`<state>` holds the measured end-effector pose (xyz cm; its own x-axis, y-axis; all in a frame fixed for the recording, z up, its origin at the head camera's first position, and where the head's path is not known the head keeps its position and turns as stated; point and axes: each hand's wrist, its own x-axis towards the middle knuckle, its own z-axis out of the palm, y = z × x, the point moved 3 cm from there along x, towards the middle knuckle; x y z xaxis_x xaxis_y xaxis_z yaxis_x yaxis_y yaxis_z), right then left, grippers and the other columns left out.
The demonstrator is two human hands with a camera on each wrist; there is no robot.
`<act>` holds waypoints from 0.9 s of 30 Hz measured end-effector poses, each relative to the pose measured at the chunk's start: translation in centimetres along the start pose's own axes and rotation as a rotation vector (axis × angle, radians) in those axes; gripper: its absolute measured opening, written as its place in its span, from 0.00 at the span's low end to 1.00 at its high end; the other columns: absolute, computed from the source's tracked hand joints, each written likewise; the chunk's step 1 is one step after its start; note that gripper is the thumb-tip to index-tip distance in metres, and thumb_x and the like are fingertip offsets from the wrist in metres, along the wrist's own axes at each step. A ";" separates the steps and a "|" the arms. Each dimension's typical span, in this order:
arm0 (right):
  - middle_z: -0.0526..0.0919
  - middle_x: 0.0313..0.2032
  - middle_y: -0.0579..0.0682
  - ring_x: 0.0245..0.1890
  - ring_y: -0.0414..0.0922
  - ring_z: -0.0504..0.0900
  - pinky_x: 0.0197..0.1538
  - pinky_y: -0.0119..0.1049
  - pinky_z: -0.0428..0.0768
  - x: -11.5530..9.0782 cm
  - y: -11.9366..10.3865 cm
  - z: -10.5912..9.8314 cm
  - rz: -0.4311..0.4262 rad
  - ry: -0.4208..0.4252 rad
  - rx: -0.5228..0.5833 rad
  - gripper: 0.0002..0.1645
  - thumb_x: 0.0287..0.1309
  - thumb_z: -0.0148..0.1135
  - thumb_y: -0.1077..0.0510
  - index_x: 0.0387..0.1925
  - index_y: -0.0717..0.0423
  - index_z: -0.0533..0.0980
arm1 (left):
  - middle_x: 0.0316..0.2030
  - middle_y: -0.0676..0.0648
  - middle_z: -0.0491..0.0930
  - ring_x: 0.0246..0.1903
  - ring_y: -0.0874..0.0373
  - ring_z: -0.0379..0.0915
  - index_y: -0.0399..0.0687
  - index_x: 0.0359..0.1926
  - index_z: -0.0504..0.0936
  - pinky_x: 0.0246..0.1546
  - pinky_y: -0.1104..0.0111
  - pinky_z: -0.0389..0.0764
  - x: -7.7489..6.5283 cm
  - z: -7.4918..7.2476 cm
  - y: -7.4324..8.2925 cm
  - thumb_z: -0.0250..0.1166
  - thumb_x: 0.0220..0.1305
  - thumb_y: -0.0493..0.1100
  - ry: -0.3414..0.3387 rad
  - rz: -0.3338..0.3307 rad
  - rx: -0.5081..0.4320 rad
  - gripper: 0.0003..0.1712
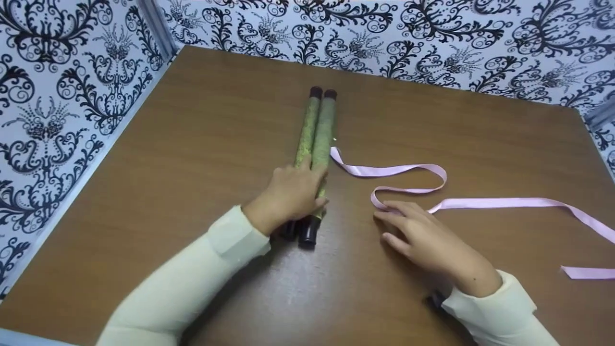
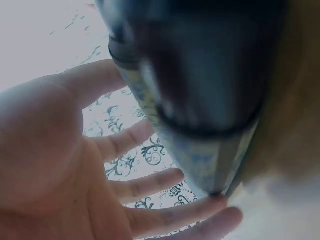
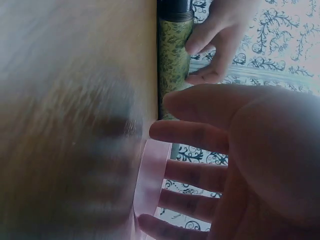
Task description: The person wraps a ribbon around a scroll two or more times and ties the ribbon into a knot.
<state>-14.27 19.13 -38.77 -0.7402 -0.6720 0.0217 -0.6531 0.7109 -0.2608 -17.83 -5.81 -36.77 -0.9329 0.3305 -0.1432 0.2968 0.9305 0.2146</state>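
Note:
Two slim green patterned tubes with dark end caps, a left tube (image 1: 307, 129) and a right tube (image 1: 325, 125), lie side by side on the table. My left hand (image 1: 290, 192) rests over their lower half, thumb along the right side; its fingers look fairly straight in the left wrist view, where a dark cap (image 2: 200, 85) looms close. A pink satin ribbon (image 1: 375, 171) winds in an S from beside the tubes towards the right. At its lower bend is my right hand (image 1: 423, 235), fingers extended, fingertips right at the ribbon (image 3: 151, 175).
The brown wooden table (image 1: 216, 105) has a black-and-white patterned panel (image 1: 355, 33) along its back and another side panel (image 1: 48, 96) at left. The ribbon runs off the right edge of the head view, with a cut ribbon end (image 1: 588, 273) lying lower right.

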 end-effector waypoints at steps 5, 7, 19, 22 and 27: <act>0.71 0.66 0.58 0.66 0.57 0.69 0.67 0.55 0.66 -0.1 0.1 0.1 0.019 -0.014 0.006 0.27 0.64 0.63 0.53 0.63 0.56 0.75 | 0.64 0.36 0.67 0.48 0.36 0.78 0.53 0.70 0.63 0.46 0.46 0.78 1.7 -0.4 -0.2 0.65 0.60 0.63 -0.037 -0.051 0.069 0.42; 0.71 0.66 0.58 0.67 0.58 0.69 0.68 0.55 0.65 -0.1 0.2 0.1 0.022 -0.014 0.008 0.28 0.64 0.63 0.53 0.64 0.56 0.74 | 0.67 0.35 0.64 0.51 0.36 0.77 0.56 0.74 0.58 0.47 0.46 0.77 2.2 -0.3 -0.3 0.63 0.61 0.66 -0.068 -0.071 0.091 0.46; 0.72 0.64 0.59 0.66 0.58 0.69 0.64 0.59 0.67 -0.4 0.5 0.0 0.083 -0.015 -0.022 0.29 0.65 0.61 0.51 0.66 0.50 0.73 | 0.72 0.29 0.52 0.47 0.39 0.79 0.58 0.79 0.39 0.46 0.52 0.78 4.0 0.1 -0.9 0.59 0.55 0.75 -0.119 -0.178 0.111 0.62; 0.72 0.64 0.59 0.65 0.59 0.69 0.64 0.60 0.68 -0.5 0.5 -0.3 0.097 -0.010 -0.030 0.30 0.66 0.61 0.51 0.68 0.48 0.71 | 0.67 0.26 0.59 0.51 0.38 0.76 0.54 0.79 0.37 0.49 0.51 0.78 4.3 0.3 -1.2 0.58 0.54 0.74 -0.132 -0.209 0.061 0.63; 0.72 0.64 0.59 0.65 0.58 0.69 0.64 0.59 0.67 -0.6 0.4 -0.5 0.092 0.002 -0.034 0.31 0.66 0.61 0.51 0.69 0.46 0.69 | 0.58 0.32 0.76 0.51 0.41 0.77 0.52 0.79 0.33 0.47 0.52 0.78 4.5 0.4 -1.2 0.56 0.53 0.73 -0.174 -0.226 0.045 0.64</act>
<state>-14.20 19.97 -38.38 -0.7976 -0.6032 0.0014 -0.5875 0.7762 -0.2287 -22.29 -5.40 -38.02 -0.9283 0.1329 -0.3474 0.0982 0.9884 0.1157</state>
